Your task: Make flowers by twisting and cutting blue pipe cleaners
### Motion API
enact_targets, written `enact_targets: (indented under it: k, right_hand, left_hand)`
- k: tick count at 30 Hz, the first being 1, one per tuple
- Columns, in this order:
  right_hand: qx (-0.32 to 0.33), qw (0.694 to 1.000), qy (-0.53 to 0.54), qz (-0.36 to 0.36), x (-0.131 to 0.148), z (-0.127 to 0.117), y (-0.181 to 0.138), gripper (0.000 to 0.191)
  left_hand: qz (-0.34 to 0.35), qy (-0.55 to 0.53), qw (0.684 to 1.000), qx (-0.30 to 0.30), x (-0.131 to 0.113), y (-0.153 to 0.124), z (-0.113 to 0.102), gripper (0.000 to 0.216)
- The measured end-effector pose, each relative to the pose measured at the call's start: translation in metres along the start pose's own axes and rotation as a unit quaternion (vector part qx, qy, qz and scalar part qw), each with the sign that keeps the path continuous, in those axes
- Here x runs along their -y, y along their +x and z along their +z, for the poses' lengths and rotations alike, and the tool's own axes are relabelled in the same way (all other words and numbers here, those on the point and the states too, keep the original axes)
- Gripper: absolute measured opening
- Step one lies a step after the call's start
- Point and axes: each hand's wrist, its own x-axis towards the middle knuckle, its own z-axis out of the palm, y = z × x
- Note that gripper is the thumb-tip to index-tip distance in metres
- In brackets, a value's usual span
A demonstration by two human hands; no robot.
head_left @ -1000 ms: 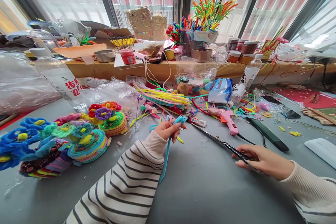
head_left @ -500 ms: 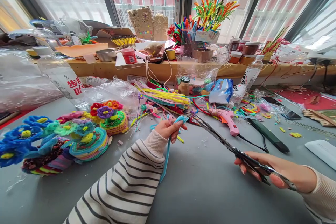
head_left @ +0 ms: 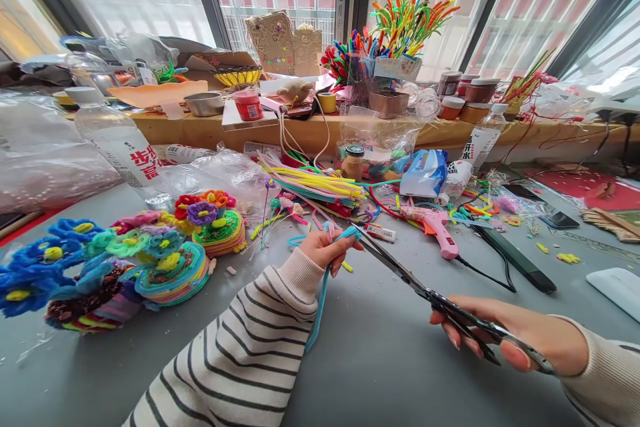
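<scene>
My left hand (head_left: 323, 250) is closed around a light blue pipe cleaner (head_left: 321, 303), pinching its looped upper part; a long tail hangs below the wrist. A bit of pink also shows between the fingers. My right hand (head_left: 515, 333) grips a pair of long dark scissors (head_left: 417, 287) by the handles. Their blades point up and left, with the tips right at the blue loop beside my left fingertips. Whether the blades touch the fuzzy stem I cannot tell. Left of my sleeve sit pipe-cleaner flowers (head_left: 53, 253) and a round layered piece (head_left: 173, 273) in pastel colours.
Behind my hands lies a bundle of pipe cleaners (head_left: 320, 187). A pink glue gun (head_left: 435, 227) with a black cord rests to the right, near a dark green bar (head_left: 520, 260). A water bottle (head_left: 117, 140) stands at left, a glass jar (head_left: 353, 161) further back.
My right hand has moved left with the scissors, bringing the blade tips up to the blue loop. My left hand has barely shifted. A small white tube behind the blades shows more fully.
</scene>
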Motion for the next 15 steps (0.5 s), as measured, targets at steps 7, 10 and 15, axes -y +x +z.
enact_targets:
  k: [7, 10, 15]
  right_hand:
    - [0.018, 0.997, 0.048, -0.056, 0.001, 0.004, 0.009, 0.074]
    - [0.019, 0.997, 0.056, -0.055, 0.004, 0.005, 0.010, 0.074]
    - [0.008, 0.995, 0.073, -0.073, 0.003, 0.005, 0.013, 0.071]
  left_hand:
    - [0.006, 0.009, 1.000, 0.002, 0.001, -0.001, 0.000, 0.031]
    - [0.007, 0.008, 1.000, 0.005, 0.001, -0.001, 0.001, 0.030]
    - [0.009, 0.010, 1.000, 0.010, 0.000, -0.002, 0.002, 0.031]
